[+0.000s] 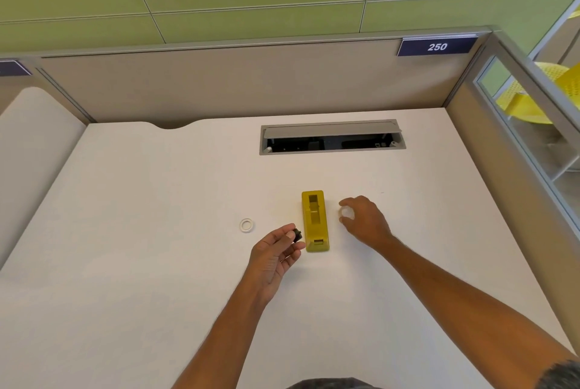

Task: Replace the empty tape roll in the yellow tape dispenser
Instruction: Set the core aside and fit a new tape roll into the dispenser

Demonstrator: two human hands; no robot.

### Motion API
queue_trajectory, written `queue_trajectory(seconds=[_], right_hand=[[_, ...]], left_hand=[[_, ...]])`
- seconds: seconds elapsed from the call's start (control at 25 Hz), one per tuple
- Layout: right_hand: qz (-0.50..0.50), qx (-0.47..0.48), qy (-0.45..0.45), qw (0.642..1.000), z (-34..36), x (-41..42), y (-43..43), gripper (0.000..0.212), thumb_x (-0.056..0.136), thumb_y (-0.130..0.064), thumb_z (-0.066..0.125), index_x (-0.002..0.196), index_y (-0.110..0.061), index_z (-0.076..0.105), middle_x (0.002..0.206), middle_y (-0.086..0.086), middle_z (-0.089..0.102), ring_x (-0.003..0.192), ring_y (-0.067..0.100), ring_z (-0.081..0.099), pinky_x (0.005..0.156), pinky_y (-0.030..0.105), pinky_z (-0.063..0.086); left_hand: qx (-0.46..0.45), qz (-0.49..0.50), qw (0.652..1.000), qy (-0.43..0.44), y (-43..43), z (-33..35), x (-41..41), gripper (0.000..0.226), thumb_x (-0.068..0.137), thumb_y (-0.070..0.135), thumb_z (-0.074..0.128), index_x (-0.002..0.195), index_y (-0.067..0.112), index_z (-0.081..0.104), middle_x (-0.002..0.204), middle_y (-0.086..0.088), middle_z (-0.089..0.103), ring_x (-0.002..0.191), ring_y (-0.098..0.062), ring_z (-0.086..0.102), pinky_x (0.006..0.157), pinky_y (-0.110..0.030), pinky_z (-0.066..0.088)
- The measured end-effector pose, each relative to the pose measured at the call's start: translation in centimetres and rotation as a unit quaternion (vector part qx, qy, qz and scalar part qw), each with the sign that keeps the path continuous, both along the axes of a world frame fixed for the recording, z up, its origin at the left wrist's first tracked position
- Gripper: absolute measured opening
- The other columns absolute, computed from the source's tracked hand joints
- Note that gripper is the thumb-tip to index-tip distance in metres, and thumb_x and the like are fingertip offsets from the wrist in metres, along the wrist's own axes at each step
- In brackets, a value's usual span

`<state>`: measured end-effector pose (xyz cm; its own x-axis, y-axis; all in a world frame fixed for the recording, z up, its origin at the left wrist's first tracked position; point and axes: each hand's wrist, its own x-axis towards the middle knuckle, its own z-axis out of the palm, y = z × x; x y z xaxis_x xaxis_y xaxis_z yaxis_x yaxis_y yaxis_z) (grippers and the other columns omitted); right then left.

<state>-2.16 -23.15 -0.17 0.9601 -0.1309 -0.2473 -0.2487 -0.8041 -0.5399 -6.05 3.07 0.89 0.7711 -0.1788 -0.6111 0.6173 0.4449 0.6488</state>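
a white ring (247, 225) lies on the counter (141, 231), left of the hands. the left hand (276, 255), palm up, pinches a small black spool (296, 235) just beside the yellow tape dispenser (315, 221). right of it, the right hand (364, 220) curls over a pale tape roll (346, 213), mostly hidden and blurred.

Head camera looks steeply down (wide-angle) over the desk (157, 231).
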Motion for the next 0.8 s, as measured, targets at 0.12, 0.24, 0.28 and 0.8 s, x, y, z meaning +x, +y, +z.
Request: queue_trajectory(seconds=[0.12,0.24,0.28,0.8], right_hand=[[-0.039,0.074,-0.037,0.996,0.9,-0.3,0.4,0.040,0.094,-0.022,0.081,0.132,-0.015,0.072,0.130,0.007,0.069,0.115,0.025,0.067,0.102,0.041,0.056],[-0.075,0.144,-0.062,0.985,1.9,-1.1,1.0,0.037,0.089,-0.024,0.086,0.124,-0.019,0.076,0.121,-0.003,0.075,0.102,0.018,0.071,0.091,0.030,0.060],[-0.089,0.177,-0.061,0.978,2.3,-1.4,1.3,0.035,0.088,-0.027,0.087,0.122,-0.023,0.077,0.117,-0.006,0.076,0.100,0.016,0.073,0.088,0.028,0.060],[-0.060,0.451,0.001,0.890,6.0,-5.6,5.0,0.037,0.092,-0.020,0.086,0.128,-0.022,0.077,0.124,0.009,0.076,0.107,0.029,0.079,0.098,0.047,0.064]], left_hand=[[0.017,-0.006,1.000,-0.010,-0.1,0.1,0.3,0.019,0.096,0.008,0.077,0.113,0.012,0.084,0.118,-0.018,0.081,0.091,-0.026,0.079,0.082,-0.033,0.067],[0.023,-0.009,0.999,-0.026,-0.3,0.3,0.6,0.020,0.095,0.011,0.078,0.115,0.013,0.083,0.119,-0.017,0.081,0.088,-0.024,0.078,0.079,-0.031,0.066],[0.023,-0.010,0.999,-0.033,-0.4,0.4,0.6,0.021,0.095,0.011,0.079,0.115,0.013,0.083,0.119,-0.017,0.081,0.089,-0.023,0.079,0.079,-0.030,0.065],[-0.027,-0.036,0.995,-0.090,-1.6,2.2,0.3,0.036,0.080,0.018,0.087,0.115,0.011,0.084,0.118,-0.018,0.081,0.097,-0.022,0.079,0.086,-0.029,0.064]])
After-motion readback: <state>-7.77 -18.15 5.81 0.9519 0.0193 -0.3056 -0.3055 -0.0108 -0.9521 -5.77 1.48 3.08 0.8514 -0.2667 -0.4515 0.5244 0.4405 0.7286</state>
